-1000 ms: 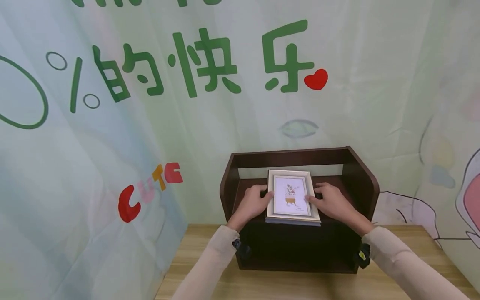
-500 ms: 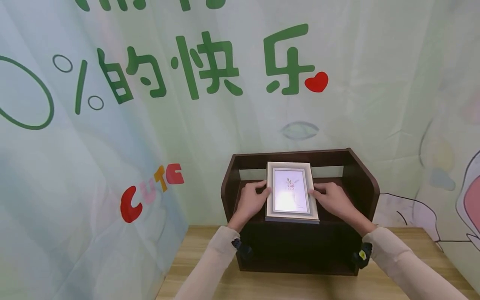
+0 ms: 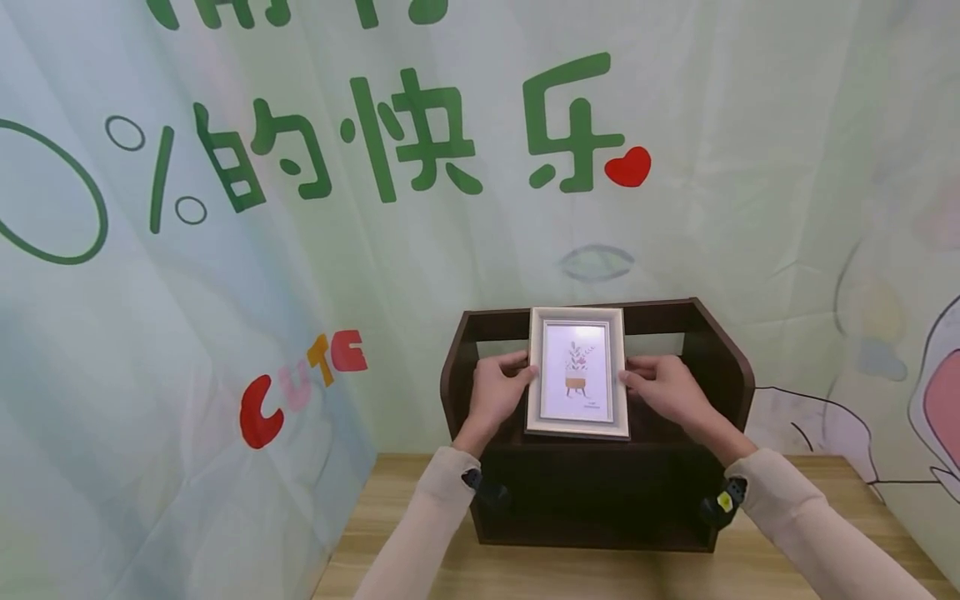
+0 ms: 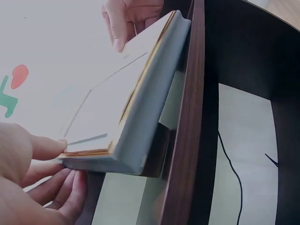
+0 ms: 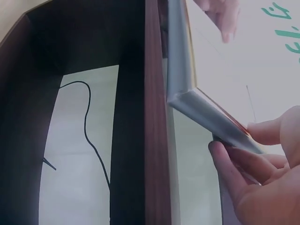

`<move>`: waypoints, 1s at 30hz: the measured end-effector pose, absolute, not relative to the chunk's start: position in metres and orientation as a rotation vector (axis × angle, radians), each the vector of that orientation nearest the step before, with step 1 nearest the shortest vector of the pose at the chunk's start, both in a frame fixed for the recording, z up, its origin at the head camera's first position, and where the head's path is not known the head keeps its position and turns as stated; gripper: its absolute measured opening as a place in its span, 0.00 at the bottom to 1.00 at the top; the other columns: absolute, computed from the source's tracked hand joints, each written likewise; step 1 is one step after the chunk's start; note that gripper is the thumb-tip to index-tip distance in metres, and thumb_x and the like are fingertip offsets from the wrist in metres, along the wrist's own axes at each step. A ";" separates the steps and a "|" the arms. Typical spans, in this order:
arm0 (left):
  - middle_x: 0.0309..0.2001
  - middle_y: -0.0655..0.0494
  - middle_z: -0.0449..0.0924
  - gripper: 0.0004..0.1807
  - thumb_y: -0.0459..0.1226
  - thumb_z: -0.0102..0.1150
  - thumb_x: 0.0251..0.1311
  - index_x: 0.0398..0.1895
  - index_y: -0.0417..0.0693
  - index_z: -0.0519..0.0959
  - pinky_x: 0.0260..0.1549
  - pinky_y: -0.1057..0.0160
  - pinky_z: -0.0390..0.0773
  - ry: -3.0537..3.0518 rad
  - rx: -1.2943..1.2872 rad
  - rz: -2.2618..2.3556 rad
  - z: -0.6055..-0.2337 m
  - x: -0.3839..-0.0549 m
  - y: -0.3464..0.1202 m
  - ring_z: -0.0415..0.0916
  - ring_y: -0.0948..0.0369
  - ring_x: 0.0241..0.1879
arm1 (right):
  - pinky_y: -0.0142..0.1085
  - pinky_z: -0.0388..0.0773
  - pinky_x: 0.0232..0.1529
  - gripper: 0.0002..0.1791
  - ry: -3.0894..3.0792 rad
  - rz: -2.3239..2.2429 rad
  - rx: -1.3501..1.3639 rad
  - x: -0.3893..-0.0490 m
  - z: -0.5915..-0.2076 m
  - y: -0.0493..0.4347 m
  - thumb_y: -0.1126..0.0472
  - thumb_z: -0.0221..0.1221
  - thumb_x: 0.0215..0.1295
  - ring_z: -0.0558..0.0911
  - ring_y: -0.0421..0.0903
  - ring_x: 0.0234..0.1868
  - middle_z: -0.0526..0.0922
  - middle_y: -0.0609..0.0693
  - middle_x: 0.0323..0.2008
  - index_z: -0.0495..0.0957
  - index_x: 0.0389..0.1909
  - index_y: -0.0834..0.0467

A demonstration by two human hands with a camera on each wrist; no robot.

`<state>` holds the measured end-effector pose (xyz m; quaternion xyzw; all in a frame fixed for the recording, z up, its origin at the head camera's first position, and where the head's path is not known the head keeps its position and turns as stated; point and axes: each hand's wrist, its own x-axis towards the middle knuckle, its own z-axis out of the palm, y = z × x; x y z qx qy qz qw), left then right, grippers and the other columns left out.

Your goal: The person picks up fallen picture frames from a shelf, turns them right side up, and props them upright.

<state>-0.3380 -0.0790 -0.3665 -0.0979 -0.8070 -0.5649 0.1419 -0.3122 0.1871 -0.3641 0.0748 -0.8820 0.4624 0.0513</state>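
Both forearms reach forward, converging. Left hand (image 3: 500, 392) pinches one side of a cream-coloured, rectangular picture frame (image 3: 577, 375), thumb on the front, fingers curled behind; right hand (image 3: 663, 392) pinches the opposite side likewise. Frame count: one, face toward the wearer, tilted back, printed with a potted plant. Position: at the upper tier of one dark brown wooden two-tier shelf (image 3: 660, 316), between its side panels; cannot tell whether its lower edge rests on the board. Two beige sleeves (image 3: 817, 533), two black wrist devices (image 3: 722, 502). Below: one light wood-grain tabletop (image 3: 570, 575). Behind: pale green cloth backdrop (image 3: 420, 275), one red heart printed.
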 end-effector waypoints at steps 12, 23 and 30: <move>0.51 0.44 0.91 0.18 0.32 0.74 0.61 0.55 0.41 0.88 0.50 0.57 0.89 -2.244 -0.294 -1.607 -0.359 -0.349 -0.080 0.89 0.53 0.48 | 0.46 0.86 0.57 0.30 -2.576 1.626 0.290 -0.317 -0.357 0.193 0.56 0.60 0.78 0.86 0.61 0.63 0.79 0.65 0.69 0.69 0.76 0.63; 0.49 0.41 0.91 0.18 0.29 0.74 0.60 0.54 0.38 0.88 0.49 0.58 0.89 -2.132 -0.345 -1.644 -0.359 -0.352 -0.075 0.91 0.51 0.48 | 0.48 0.86 0.59 0.27 -2.503 1.576 0.313 -0.322 -0.357 0.196 0.56 0.62 0.77 0.85 0.60 0.63 0.82 0.63 0.66 0.73 0.73 0.61; 0.51 0.40 0.90 0.19 0.26 0.73 0.60 0.55 0.37 0.87 0.50 0.61 0.88 -2.041 -0.390 -1.742 -0.365 -0.349 -0.077 0.90 0.49 0.51 | 0.53 0.85 0.60 0.25 -2.470 1.491 0.361 -0.317 -0.359 0.197 0.57 0.64 0.75 0.86 0.60 0.62 0.85 0.62 0.62 0.76 0.69 0.60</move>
